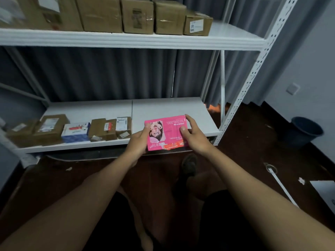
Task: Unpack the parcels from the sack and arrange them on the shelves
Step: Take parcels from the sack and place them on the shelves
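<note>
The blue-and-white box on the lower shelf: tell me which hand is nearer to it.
Left. The left hand grips the pink parcel's left edge, on the side facing the blue-and-white box. The right hand holds the parcel's far right side.

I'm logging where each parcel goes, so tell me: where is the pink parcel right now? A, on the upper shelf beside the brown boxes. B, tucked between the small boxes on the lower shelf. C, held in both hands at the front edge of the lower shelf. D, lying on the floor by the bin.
C: the left hand and right hand grip the pink parcel at the lower shelf front edge.
</note>
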